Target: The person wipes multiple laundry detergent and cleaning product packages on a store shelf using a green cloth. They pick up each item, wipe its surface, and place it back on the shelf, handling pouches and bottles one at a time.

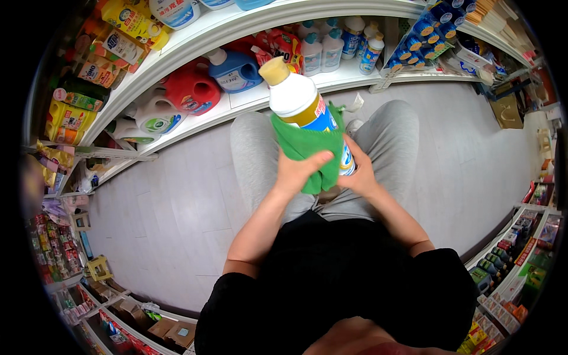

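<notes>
Between my knees I hold up a white cleaner bottle (294, 94) with a yellowish cap and a blue and gold label, tilted with its top toward the left. A green cloth (309, 145) wraps around its middle. My left hand (295, 169) presses the cloth against the bottle, thumb lying across the front and the other fingers hidden behind. My right hand (360, 173) is closed around the bottle's lower end, where part of the label shows past the cloth.
Ahead runs a white shelf (236, 99) bearing a blue detergent jug (233, 72), a red jug (192, 89) and several upright bottles. Blue-capped items (423, 35) hang at the far right. Shelves of goods line both sides. A small yellow stool (99, 268) stands on the grey floor (160, 219) at left.
</notes>
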Demonstrator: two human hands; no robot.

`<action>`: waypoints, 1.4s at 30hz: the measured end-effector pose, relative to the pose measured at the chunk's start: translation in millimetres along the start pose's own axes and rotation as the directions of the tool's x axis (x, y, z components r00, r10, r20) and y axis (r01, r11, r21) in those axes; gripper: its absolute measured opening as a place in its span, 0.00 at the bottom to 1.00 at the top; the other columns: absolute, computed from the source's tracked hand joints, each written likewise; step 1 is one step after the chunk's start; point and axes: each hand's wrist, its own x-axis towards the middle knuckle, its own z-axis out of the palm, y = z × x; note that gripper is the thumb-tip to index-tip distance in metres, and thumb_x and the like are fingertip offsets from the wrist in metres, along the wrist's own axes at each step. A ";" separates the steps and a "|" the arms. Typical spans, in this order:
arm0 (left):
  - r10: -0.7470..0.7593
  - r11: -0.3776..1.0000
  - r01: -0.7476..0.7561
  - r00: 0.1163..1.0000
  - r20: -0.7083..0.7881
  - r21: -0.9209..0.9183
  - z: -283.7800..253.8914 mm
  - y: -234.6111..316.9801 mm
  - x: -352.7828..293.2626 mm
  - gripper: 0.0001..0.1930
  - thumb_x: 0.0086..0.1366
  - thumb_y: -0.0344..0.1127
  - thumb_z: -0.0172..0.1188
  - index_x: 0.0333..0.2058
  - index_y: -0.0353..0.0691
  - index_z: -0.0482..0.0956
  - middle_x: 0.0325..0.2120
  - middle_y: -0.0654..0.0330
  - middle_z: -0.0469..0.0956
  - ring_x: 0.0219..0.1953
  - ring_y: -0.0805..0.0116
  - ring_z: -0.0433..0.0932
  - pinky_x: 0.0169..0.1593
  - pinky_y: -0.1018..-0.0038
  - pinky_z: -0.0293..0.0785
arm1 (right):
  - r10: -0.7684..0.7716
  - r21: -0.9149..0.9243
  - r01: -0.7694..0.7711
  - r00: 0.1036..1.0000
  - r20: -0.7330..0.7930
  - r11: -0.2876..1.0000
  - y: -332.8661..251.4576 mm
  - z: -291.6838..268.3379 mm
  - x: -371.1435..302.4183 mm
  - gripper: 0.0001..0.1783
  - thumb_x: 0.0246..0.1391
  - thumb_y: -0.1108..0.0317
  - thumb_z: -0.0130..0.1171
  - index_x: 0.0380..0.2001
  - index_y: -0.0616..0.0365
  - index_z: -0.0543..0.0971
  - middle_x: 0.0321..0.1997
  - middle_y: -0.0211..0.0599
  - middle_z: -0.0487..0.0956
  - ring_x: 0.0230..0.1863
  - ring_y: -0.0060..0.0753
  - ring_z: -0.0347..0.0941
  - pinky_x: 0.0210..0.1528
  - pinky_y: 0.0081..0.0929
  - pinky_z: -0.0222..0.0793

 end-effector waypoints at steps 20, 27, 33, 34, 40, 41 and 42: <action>-0.247 0.937 0.282 0.952 0.178 -0.207 -18.3 2.5 6.4 0.29 0.44 0.29 0.69 0.47 0.34 0.68 0.40 0.56 0.73 0.42 0.66 0.73 0.42 0.69 0.74 | 0.493 0.508 -0.625 0.780 0.385 0.592 -17.6 1.1 1.4 0.34 0.40 0.63 0.64 0.49 0.64 0.63 0.36 0.42 0.74 0.33 0.33 0.73 0.30 0.23 0.70; -0.060 0.994 0.067 0.995 0.077 -0.089 -5.0 -22.1 7.6 0.28 0.46 0.26 0.67 0.47 0.34 0.67 0.40 0.57 0.73 0.41 0.68 0.73 0.45 0.72 0.72 | 0.021 -0.347 -0.072 0.988 -0.151 0.935 -1.1 15.1 2.1 0.35 0.36 0.64 0.67 0.46 0.66 0.63 0.42 0.50 0.73 0.41 0.39 0.74 0.40 0.30 0.69; -0.197 0.933 0.215 0.976 0.089 -0.288 -18.1 -15.9 8.6 0.31 0.43 0.27 0.67 0.48 0.34 0.66 0.42 0.55 0.72 0.44 0.65 0.72 0.47 0.69 0.71 | 0.233 -0.569 -0.148 0.969 0.079 0.809 -50.5 -10.2 19.5 0.30 0.43 0.64 0.63 0.48 0.62 0.65 0.38 0.44 0.75 0.40 0.35 0.74 0.38 0.29 0.69; -0.211 0.919 0.242 0.969 0.131 -0.311 -22.8 -14.1 7.4 0.31 0.43 0.27 0.68 0.48 0.34 0.65 0.42 0.55 0.72 0.44 0.65 0.72 0.48 0.68 0.71 | 0.147 -0.456 -0.123 0.989 0.018 0.882 -44.9 -29.7 21.9 0.28 0.45 0.63 0.61 0.49 0.61 0.66 0.38 0.41 0.76 0.41 0.32 0.74 0.38 0.29 0.69; -0.339 0.891 0.433 0.833 0.437 -0.136 -26.1 -13.6 7.7 0.42 0.35 0.33 0.71 0.52 0.37 0.62 0.45 0.57 0.71 0.47 0.64 0.71 0.53 0.68 0.66 | 0.032 0.210 -0.032 0.999 0.000 0.977 -57.6 -23.6 86.4 0.27 0.47 0.64 0.58 0.50 0.59 0.64 0.40 0.42 0.76 0.44 0.31 0.72 0.46 0.30 0.68; -0.350 0.884 0.449 0.820 0.453 -0.131 -23.5 -15.5 7.9 0.42 0.34 0.34 0.72 0.52 0.37 0.63 0.44 0.57 0.71 0.46 0.64 0.71 0.52 0.68 0.66 | 0.092 0.280 -0.131 0.985 0.148 0.951 -57.0 -19.3 88.5 0.29 0.46 0.61 0.60 0.50 0.60 0.64 0.39 0.43 0.76 0.43 0.32 0.72 0.46 0.30 0.69; -0.359 0.877 0.463 0.809 0.466 -0.130 -21.2 -17.5 7.2 0.42 0.33 0.35 0.72 0.51 0.37 0.63 0.44 0.57 0.72 0.46 0.63 0.71 0.52 0.67 0.67 | 0.138 0.331 -0.239 0.944 0.300 0.913 -56.1 -15.6 90.7 0.31 0.44 0.59 0.61 0.50 0.60 0.64 0.39 0.44 0.76 0.43 0.33 0.73 0.45 0.31 0.69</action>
